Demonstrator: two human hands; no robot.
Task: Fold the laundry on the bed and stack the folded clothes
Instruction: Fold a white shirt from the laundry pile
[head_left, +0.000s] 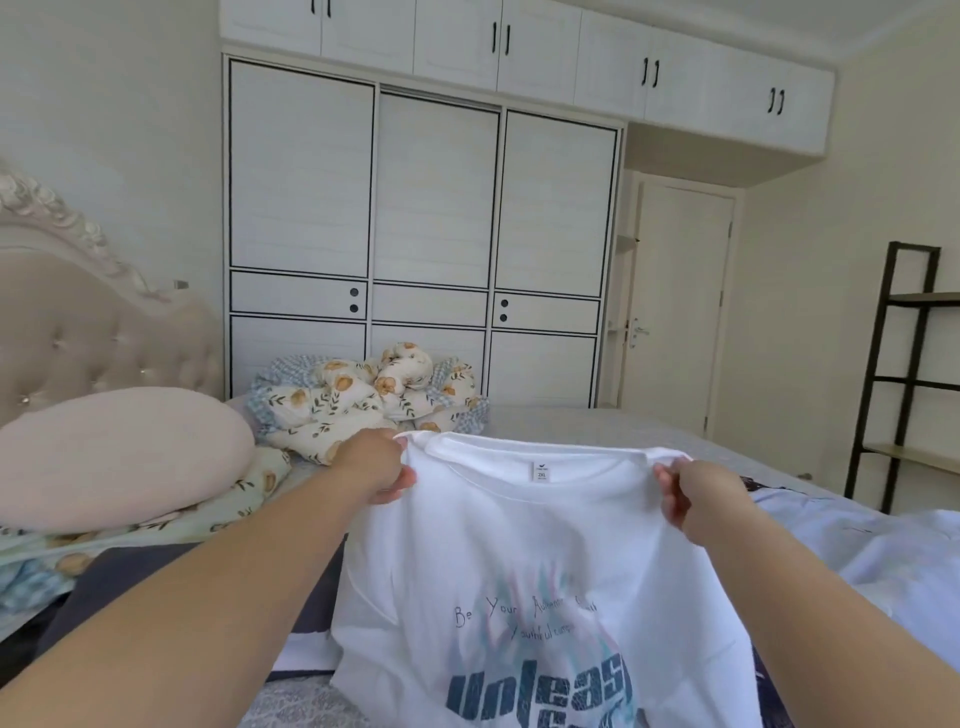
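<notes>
A white T-shirt (519, 561) with blue lettering hangs spread in front of me above the bed (613, 428). Its neck label faces me. My left hand (376, 467) pinches the shirt's left shoulder. My right hand (693, 493) pinches the right shoulder. Both arms are stretched forward and the shirt's lower part drops out of view at the bottom. Dark clothing (119, 582) lies on the bed under my left arm, and pale clothing (883, 551) lies to the right.
A pink pillow (119, 457) and a bunched floral quilt (363, 400) lie at the head of the bed on the left. A white wardrobe (426, 234) stands behind the bed. A dark shelf frame (893, 374) is at the right wall.
</notes>
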